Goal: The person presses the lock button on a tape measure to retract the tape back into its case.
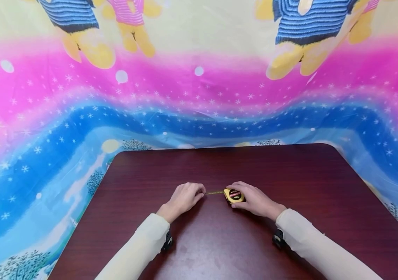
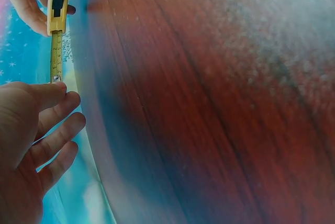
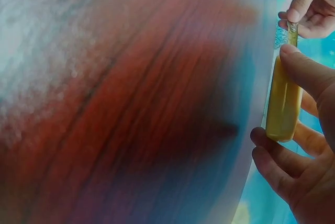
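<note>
A yellow tape measure (image 1: pixel 235 195) with a black round label marked 2m is held by my right hand (image 1: pixel 255 200). In the right wrist view its yellow case (image 3: pixel 284 103) sits between the thumb and the fingers. A short length of yellow blade (image 1: pixel 214 192) runs out of it to the left. My left hand (image 1: pixel 184 198) pinches the blade's metal end between thumb and forefinger; in the left wrist view the end hook (image 2: pixel 56 78) shows at the thumb tip, and the other fingers are loosely bent. A black slider (image 2: pixel 58 4) is on the case's side.
Both hands are above a dark red-brown wooden table (image 1: pixel 202 241) with rounded far corners. Behind it hangs a printed cloth (image 1: pixel 199 93) with pink and blue bands, snowflakes and bears. Dark wrist devices (image 1: pixel 167 241) sit below the cream sleeves (image 1: pixel 139 245).
</note>
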The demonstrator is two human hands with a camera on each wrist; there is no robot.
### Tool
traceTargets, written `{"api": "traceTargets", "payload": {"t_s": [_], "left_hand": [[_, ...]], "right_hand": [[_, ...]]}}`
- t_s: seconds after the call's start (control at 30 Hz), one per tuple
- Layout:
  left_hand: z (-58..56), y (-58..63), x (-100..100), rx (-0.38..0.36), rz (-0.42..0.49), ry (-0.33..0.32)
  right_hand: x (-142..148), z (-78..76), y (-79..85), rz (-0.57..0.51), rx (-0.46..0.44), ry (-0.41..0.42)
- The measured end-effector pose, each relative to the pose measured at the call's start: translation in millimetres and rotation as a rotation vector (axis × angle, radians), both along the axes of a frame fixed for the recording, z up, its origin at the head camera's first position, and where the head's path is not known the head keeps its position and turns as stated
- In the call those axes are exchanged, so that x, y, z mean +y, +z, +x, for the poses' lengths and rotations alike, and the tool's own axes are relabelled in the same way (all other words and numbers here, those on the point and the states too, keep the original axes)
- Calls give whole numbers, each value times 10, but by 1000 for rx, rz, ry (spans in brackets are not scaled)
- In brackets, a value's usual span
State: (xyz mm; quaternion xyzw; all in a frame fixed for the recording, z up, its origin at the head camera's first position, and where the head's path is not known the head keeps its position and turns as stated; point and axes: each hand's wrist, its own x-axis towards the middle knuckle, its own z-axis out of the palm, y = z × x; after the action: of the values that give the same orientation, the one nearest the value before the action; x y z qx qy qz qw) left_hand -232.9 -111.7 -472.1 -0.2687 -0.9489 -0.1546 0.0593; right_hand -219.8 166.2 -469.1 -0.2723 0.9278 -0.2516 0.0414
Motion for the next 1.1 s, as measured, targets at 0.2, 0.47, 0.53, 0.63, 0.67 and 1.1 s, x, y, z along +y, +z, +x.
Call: {"api": "traceTargets", "payload": {"t_s": [0.2, 0.47, 0.53, 0.63, 0.67, 1.1], "left_hand": [[8, -24, 3, 1, -9, -6], [-9, -36, 44, -9, -20, -15], [-15, -34, 54, -8, -21, -13], [-25, -36, 68, -7, -26, -10], [-27, -35, 72, -8, -28, -12], [-39, 3, 122, -8, 0, -25]], "right_hand": [[-14, 2, -6, 14, -3, 6], [-24, 2, -6, 16, -2, 12], [-34, 2, 0, 12, 2, 13], [-55, 2, 8, 10, 1, 15], [-65, 1, 9, 10, -1, 16], [-87, 11, -7, 7, 9, -4]]}}
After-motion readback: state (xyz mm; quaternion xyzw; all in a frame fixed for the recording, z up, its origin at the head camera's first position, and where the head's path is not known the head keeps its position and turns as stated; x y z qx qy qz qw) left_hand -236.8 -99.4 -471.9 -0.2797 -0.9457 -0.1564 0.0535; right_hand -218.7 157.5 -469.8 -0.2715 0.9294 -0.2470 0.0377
